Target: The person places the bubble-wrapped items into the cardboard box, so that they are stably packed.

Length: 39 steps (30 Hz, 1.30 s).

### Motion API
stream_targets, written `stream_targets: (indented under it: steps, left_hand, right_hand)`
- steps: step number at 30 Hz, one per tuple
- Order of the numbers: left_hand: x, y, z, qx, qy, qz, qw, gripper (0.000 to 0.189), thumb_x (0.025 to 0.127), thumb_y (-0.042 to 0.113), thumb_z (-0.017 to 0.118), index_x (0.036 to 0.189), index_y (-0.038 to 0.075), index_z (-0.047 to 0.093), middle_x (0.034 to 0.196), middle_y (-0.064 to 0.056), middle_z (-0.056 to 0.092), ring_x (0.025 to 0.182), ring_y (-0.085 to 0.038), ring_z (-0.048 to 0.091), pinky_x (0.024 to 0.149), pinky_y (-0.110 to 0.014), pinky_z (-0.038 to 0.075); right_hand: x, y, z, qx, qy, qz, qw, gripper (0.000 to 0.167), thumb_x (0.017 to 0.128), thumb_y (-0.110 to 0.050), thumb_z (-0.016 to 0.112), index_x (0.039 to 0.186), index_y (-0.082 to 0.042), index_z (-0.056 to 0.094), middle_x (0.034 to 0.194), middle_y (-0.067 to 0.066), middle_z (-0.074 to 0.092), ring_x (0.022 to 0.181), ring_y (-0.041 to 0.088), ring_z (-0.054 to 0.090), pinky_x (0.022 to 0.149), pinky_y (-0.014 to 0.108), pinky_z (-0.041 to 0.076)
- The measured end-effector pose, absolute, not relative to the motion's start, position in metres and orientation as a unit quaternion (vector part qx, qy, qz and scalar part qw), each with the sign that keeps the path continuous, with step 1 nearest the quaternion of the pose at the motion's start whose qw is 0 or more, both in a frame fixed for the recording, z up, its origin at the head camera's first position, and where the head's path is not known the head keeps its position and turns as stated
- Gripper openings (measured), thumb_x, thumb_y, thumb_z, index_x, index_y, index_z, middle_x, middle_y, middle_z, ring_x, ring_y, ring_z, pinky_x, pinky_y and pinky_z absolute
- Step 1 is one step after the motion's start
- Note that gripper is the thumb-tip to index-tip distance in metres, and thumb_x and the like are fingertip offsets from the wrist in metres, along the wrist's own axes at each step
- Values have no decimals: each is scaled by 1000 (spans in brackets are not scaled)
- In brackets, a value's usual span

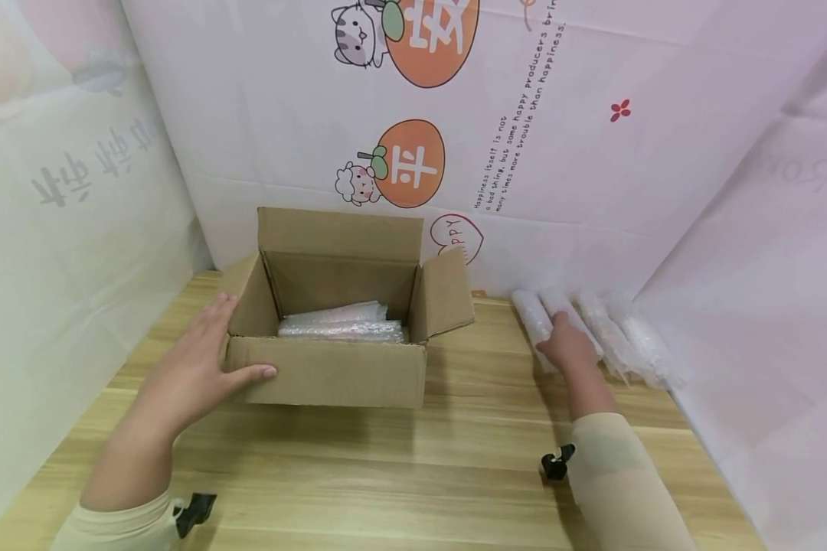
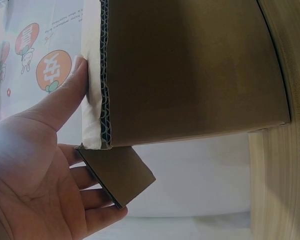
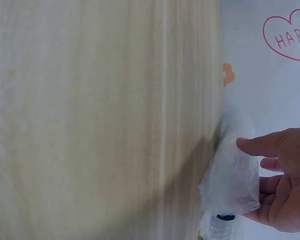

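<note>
Rests the left hand, with thumb and fingers spread apart, at the near-left corner of the open carton, likely to steady it and hold the way in open. Shows, just beyond the front flap, bubble-wrapped packs lying lengthwise inside. Reaches to the carton's right with the right hand, well apart from the left, and grips a bubble-wrapped roll between thumb and fingers; cannot tell how firmly. Lies, apparently, at the left end of a row. Lines up the other rolls just beside, near the back wall, presumably for lifting singly.
</note>
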State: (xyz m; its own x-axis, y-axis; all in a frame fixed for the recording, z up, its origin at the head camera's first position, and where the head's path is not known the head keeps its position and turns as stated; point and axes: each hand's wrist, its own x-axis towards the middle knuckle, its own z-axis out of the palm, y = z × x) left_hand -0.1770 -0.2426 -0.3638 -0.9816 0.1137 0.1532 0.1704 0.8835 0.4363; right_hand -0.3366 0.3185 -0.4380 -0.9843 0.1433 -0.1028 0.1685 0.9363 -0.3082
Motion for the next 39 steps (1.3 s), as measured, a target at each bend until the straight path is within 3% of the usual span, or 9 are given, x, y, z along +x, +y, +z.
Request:
stream_targets:
  steps: [8, 12, 22, 39]
  left_hand:
    - [-177, -243, -364, -75, -967, -233, 63, 125, 75, 77, 62, 159, 12, -4, 165, -14, -5, 149, -46, 5, 114, -70, 13]
    - [-177, -243, -365, -73, -968, -233, 61, 124, 75, 77, 61, 158, 13, -5, 165, -13, -6, 149, -46, 5, 114, -70, 13]
    - [-176, -242, -364, -71, -968, -232, 59, 124, 75, 78, 61, 159, 13, -4, 165, -12, -6, 149, -45, 5, 113, -71, 15]
    - [-178, -243, -363, -72, -968, -234, 60, 124, 75, 78, 61, 159, 14, -3, 165, -13, -5, 149, -45, 5, 113, -71, 16]
  right_hand:
    - [-335, 319, -429, 41, 987, -144, 53, 69, 95, -26, 61, 150, 0, 30, 148, 31, 37, 128, 56, 40, 102, 67, 39]
    - [-335, 318, -421, 24, 988, -141, 60, 63, 95, -23, 61, 147, 2, 36, 147, 30, 40, 129, 55, 39, 104, 66, 38]
    - [-331, 313, -401, -21, 982, -175, 63, 54, 96, -21, 59, 143, 1, 44, 144, 31, 44, 128, 52, 43, 103, 66, 39]
    - [-313, 297, -348, -64, 975, -209, 33, 53, 98, -25, 56, 145, -6, 43, 141, 32, 47, 128, 50, 46, 102, 65, 40]
